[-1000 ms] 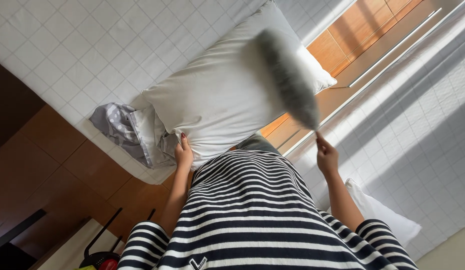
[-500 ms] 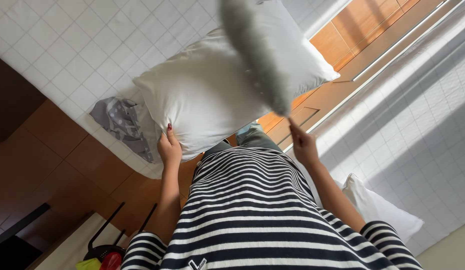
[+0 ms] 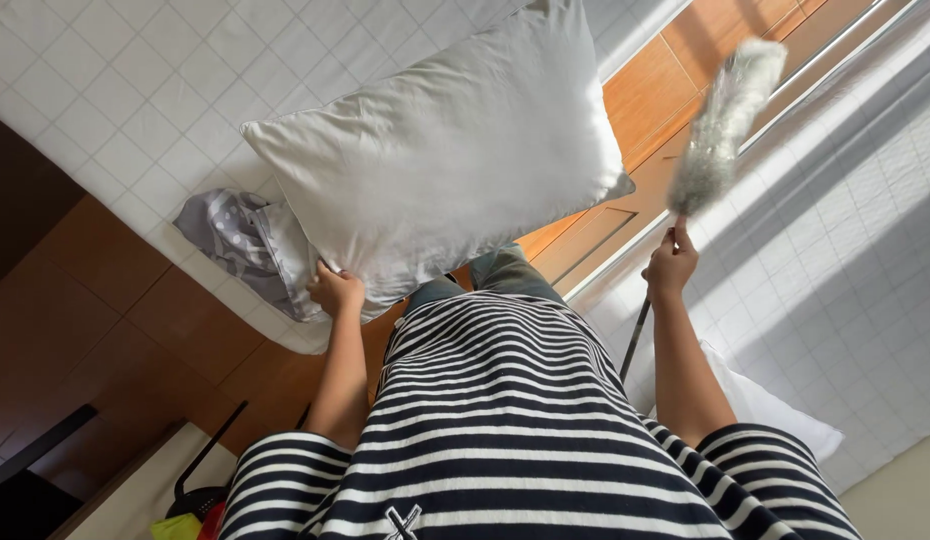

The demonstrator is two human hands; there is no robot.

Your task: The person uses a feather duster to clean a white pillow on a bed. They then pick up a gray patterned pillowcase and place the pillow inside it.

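Observation:
A large white pillow [image 3: 455, 150] lies on a white quilted bed [image 3: 105, 90]. My left hand [image 3: 335, 290] grips the pillow's near edge. My right hand [image 3: 670, 268] is closed on the handle of a fluffy grey duster [image 3: 725, 125], whose head points up and away to the right of the pillow, over the wooden floor gap. A grey dotted cloth [image 3: 235, 240] lies bunched on the bed just left of my left hand. My striped shirt fills the lower part of the view.
A second white quilted bed [image 3: 845, 230] stands at the right with another white pillow [image 3: 775, 410] by my right arm. Wooden floor [image 3: 645, 95] runs between the beds. A dark stand and colourful items [image 3: 195, 510] sit at the lower left.
The duster has swung from over the pillow out to the right, off the pillow. My left hand stays on the pillow's near edge, and the view has shifted slightly.

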